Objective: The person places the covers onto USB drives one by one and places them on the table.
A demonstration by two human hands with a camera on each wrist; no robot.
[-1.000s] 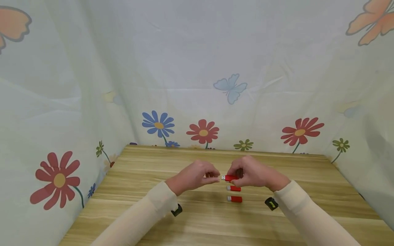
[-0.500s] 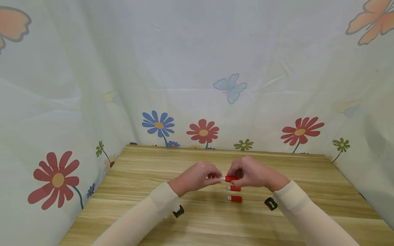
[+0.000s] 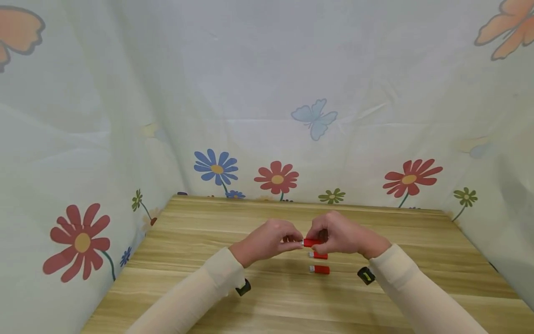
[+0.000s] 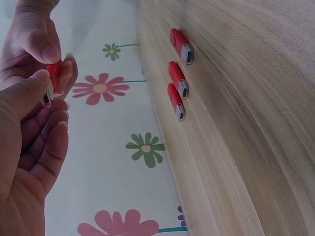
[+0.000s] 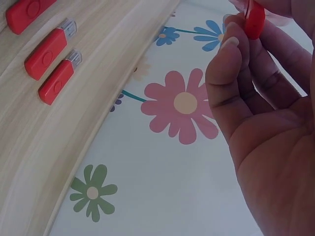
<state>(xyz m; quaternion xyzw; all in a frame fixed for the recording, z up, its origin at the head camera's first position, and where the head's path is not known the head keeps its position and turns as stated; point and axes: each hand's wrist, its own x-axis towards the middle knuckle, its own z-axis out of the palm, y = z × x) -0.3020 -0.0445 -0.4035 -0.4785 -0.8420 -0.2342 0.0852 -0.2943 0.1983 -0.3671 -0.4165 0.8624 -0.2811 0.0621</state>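
A red USB stick [image 3: 311, 242] is held above the table between both hands. My right hand [image 3: 342, 234] grips its red body between thumb and fingers, the connector end pointing left. My left hand [image 3: 269, 239] pinches that connector end with thumb and fingertips, which partly cover it. In the left wrist view the silver connector tip [image 4: 47, 101] shows below the left thumb. Several more red USB sticks lie on the table in a row: a near one [image 3: 320, 269], a middle one [image 3: 319, 255], and a far one [image 4: 176, 102] that the right hand hides in the head view.
The wood-grain table [image 3: 200, 222] stretches around the hands. A pale curtain [image 3: 250, 69] printed with flowers and butterflies stands behind and beside it. Black straps with camera mounts [image 3: 367, 275] hang at the wrists.
My left hand has moved slightly right, and its fingertips now meet the connector end of the held USB stick. My right hand has hardly moved.
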